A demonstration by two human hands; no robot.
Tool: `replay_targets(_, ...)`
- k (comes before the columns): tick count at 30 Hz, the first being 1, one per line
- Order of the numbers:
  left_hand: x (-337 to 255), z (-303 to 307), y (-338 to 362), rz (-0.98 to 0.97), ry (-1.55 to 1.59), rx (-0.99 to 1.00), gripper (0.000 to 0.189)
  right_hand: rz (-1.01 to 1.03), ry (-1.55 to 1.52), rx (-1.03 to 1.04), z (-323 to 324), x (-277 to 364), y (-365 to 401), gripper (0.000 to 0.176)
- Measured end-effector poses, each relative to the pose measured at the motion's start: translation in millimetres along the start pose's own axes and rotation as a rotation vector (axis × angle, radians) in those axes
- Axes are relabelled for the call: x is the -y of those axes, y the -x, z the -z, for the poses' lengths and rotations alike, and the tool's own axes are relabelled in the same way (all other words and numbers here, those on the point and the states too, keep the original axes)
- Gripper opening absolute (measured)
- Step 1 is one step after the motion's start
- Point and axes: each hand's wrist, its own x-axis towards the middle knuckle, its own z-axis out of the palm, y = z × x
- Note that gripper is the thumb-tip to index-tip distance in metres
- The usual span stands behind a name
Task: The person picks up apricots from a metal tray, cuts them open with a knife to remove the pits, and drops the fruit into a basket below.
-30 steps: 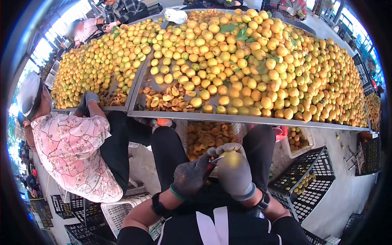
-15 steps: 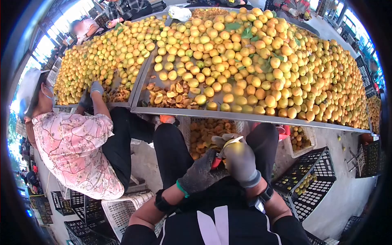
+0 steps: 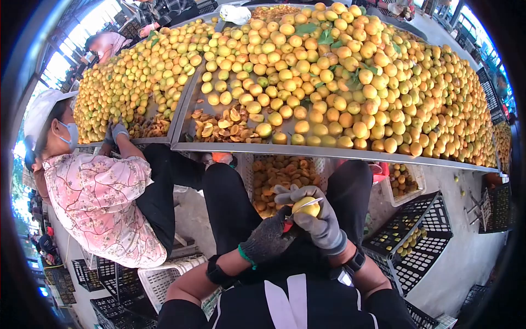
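My right hand (image 3: 323, 222), in a grey glove, is closed around a yellow-orange apricot (image 3: 307, 207) above my lap. My left hand (image 3: 267, 237), in a darker glove, is wrapped around the red handle of a small knife (image 3: 288, 225). Its pale blade lies across the top of the apricot, though the handle is mostly covered by my fingers. Just beyond my hands, between my knees, a white crate (image 3: 247, 178) holds apricot halves (image 3: 279, 178).
A metal-edged table (image 3: 263, 148) bears a big heap of apricots (image 3: 350, 82), with cut halves (image 3: 222, 126) near its edge. A co-worker (image 3: 98, 192) in a floral top sits at left. Black crates (image 3: 433, 241) stand at right, a white crate (image 3: 159, 282) at lower left.
My right hand was motion-blurred and has turned, so the apricot shows more fully. The blade now rests flatter across it. The co-worker's head has come up slightly, and my view has shifted a little.
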Motion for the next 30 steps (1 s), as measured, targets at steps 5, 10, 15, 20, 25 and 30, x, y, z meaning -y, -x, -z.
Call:
replay_targets(5,-13.6,1.8,-10.9,0.055,-0.272,-0.048,0.049,-0.039,-0.097,-0.102,1.6,0.8,2.3,0.041)
replay_targets(10,-11.9,21.0,-19.5,-0.123,-0.457,-0.127,0.044,0.058,0.178,-0.148,4.6,1.9,2.5,0.042)
replay_targets(15,-16.2,16.7,-12.3,-0.176,-0.533,-0.239,0.042,0.038,0.073,-0.157,0.1,-2.7,5.4,0.042)
replay_targets(20,-21.4,20.5,-12.3,0.026,-0.556,-0.185,0.04,-0.097,-0.1,-0.182,-2.0,-8.3,1.2,0.049)
replay_targets(25,-1.6,11.7,-11.5,-0.102,-0.57,-0.283,0.04,-0.002,0.182,-0.284,6.4,-6.5,4.2,0.055)
replay_targets(30,-1.6,8.7,-8.0,-0.087,-0.625,-0.31,0.04,-0.123,-0.19,-0.232,10.1,-20.3,4.6,0.045)
